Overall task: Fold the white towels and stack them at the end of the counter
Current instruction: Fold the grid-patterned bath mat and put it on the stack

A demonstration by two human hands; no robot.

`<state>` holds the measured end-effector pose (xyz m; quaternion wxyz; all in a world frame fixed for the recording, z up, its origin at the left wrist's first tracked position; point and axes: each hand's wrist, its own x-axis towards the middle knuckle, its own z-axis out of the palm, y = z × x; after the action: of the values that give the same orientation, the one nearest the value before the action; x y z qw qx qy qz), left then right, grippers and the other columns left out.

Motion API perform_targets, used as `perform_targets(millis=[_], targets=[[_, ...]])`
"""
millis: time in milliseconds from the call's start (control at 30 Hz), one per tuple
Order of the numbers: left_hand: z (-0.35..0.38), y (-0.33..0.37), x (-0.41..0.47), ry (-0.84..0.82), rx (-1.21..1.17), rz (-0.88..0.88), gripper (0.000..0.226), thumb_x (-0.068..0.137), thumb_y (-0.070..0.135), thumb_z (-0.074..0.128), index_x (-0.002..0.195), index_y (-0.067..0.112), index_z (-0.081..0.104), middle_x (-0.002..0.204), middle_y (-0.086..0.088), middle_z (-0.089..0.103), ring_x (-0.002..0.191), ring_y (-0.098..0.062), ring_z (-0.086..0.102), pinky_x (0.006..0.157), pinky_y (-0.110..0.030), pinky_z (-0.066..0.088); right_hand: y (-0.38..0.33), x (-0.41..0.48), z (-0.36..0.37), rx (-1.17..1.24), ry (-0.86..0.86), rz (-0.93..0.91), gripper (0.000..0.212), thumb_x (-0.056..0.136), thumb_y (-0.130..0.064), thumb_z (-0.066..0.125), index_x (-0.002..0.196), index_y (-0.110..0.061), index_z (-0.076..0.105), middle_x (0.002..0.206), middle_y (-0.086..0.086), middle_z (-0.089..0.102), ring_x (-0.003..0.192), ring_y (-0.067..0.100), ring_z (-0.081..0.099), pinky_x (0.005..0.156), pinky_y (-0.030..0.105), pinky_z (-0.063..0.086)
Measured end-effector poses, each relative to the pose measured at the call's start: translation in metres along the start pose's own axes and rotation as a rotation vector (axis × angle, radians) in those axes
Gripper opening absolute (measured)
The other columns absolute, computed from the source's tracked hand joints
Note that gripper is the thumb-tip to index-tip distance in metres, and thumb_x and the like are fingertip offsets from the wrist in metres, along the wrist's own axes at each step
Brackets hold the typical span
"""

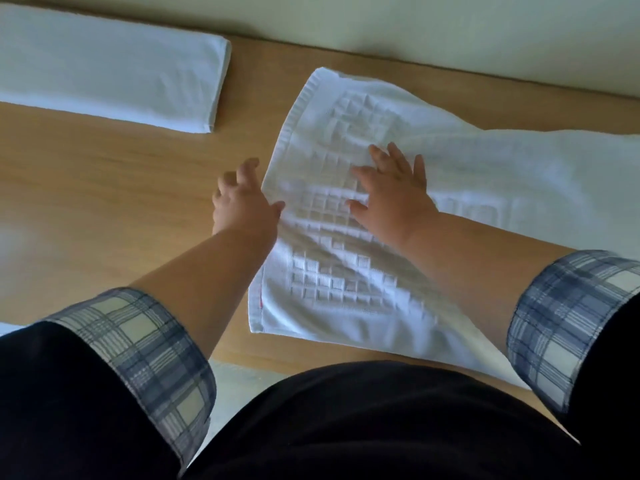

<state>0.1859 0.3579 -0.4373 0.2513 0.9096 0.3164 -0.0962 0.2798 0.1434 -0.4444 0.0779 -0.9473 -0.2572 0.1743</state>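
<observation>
A white towel with a raised square pattern (pixel 346 278) lies spread on the wooden counter (pixel 104 188), running off to the right. My right hand (pixel 391 188) rests flat on it, fingers apart. My left hand (pixel 242 199) sits at the towel's left edge, fingers spread over the wood, thumb touching the cloth. A folded white towel (pixel 110 67) lies at the far left of the counter.
A pale wall (pixel 415 26) runs along the back edge of the counter. The counter's front edge is close to my body. Bare wood lies between the two towels.
</observation>
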Motion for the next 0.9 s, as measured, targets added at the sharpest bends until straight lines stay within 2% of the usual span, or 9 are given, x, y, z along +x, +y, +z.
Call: perform_targets(millis=[67, 133, 200, 367, 533, 600, 700, 800, 900], targets=[[0.009, 0.006, -0.021, 0.093, 0.182, 0.358, 0.054, 0.091, 0.034, 0.064, 0.135, 0.032, 0.033, 0.133, -0.011, 0.041, 0.121, -0.030, 0.045, 0.103, -0.044, 0.041, -0.002, -0.011, 0.010, -0.002, -0.031, -0.016, 0.069, 0.092, -0.061, 0.052, 0.151, -0.033, 0.030, 0.167, 0.003, 0.002, 0.153, 0.028, -0.011, 0.117, 0.058, -0.010], [0.021, 0.008, -0.039, -0.085, 0.253, 0.676, 0.042, 0.091, 0.042, 0.061, 0.129, 0.034, 0.045, 0.128, -0.002, 0.049, 0.119, -0.024, 0.049, 0.102, -0.040, 0.040, -0.002, -0.016, 0.018, -0.009, -0.114, -0.001, 0.084, 0.087, -0.070, 0.050, 0.155, -0.036, 0.014, 0.167, 0.001, -0.008, 0.151, 0.029, -0.016, 0.118, 0.058, -0.011], [0.032, 0.007, -0.048, -0.292, 0.340, 0.758, 0.042, 0.086, 0.056, 0.060, 0.124, 0.038, 0.052, 0.125, 0.006, 0.053, 0.118, -0.019, 0.049, 0.102, -0.039, 0.039, 0.000, -0.017, 0.018, 0.031, -0.158, 0.002, 0.093, 0.083, -0.076, 0.051, 0.156, -0.038, 0.008, 0.166, 0.000, -0.014, 0.151, 0.027, -0.020, 0.119, 0.057, -0.009], [0.021, 0.029, -0.027, -0.301, 0.257, 0.593, 0.042, 0.085, 0.071, 0.043, 0.114, 0.042, 0.054, 0.097, 0.023, 0.058, 0.097, -0.005, 0.056, 0.086, -0.030, 0.046, 0.017, -0.014, -0.010, 0.351, 0.070, 0.011, 0.063, 0.094, -0.053, 0.055, 0.149, -0.028, 0.039, 0.159, 0.001, 0.032, 0.148, 0.023, 0.022, 0.119, 0.042, 0.018], [0.004, 0.120, 0.059, -0.067, -0.025, 0.350, 0.053, 0.099, 0.042, 0.047, 0.146, 0.037, 0.023, 0.095, 0.012, 0.060, 0.068, -0.014, 0.057, 0.069, -0.036, 0.050, 0.061, 0.015, -0.053, 0.609, 0.442, 0.249, 0.039, 0.100, -0.034, 0.047, 0.137, -0.023, 0.054, 0.093, -0.010, 0.061, 0.083, 0.005, 0.058, 0.075, 0.023, 0.043], [0.001, 0.151, 0.093, -0.041, -0.003, 0.307, 0.068, 0.098, 0.041, 0.051, 0.153, 0.035, 0.011, 0.105, 0.001, 0.058, 0.072, -0.015, 0.057, 0.073, -0.037, 0.048, 0.088, 0.038, -0.068, 0.576, 0.408, 0.376, 0.036, 0.102, -0.032, 0.042, 0.134, -0.023, 0.056, 0.101, -0.010, 0.066, 0.082, 0.010, 0.062, 0.070, 0.025, 0.046], [0.004, 0.174, 0.129, -0.105, 0.139, 0.335, 0.064, 0.096, 0.039, 0.057, 0.151, 0.031, 0.027, 0.139, -0.002, 0.053, 0.115, -0.027, 0.058, 0.094, -0.041, 0.048, 0.118, 0.064, -0.079, 0.354, 0.140, 0.477, 0.041, 0.099, -0.030, 0.048, 0.139, -0.019, 0.053, 0.131, 0.005, 0.062, 0.111, 0.027, 0.062, 0.091, 0.034, 0.050], [0.007, 0.173, 0.145, -0.093, 0.322, 0.321, 0.037, 0.097, 0.032, 0.057, 0.133, 0.027, 0.054, 0.123, -0.002, 0.062, 0.108, -0.027, 0.060, 0.092, -0.042, 0.050, 0.124, 0.075, -0.079, 0.203, -0.060, 0.512, 0.027, 0.090, -0.030, 0.060, 0.114, -0.018, 0.064, 0.096, 0.002, 0.071, 0.089, 0.024, 0.066, 0.080, 0.034, 0.054], [0.005, 0.164, 0.144, -0.079, 0.333, 0.313, 0.033, 0.096, 0.032, 0.057, 0.128, 0.030, 0.054, 0.106, -0.001, 0.064, 0.093, -0.026, 0.061, 0.078, -0.038, 0.050, 0.121, 0.079, -0.078, 0.135, -0.086, 0.495, 0.019, 0.093, -0.030, 0.058, 0.103, -0.016, 0.065, 0.086, 0.002, 0.069, 0.083, 0.023, 0.064, 0.072, 0.031, 0.049]])
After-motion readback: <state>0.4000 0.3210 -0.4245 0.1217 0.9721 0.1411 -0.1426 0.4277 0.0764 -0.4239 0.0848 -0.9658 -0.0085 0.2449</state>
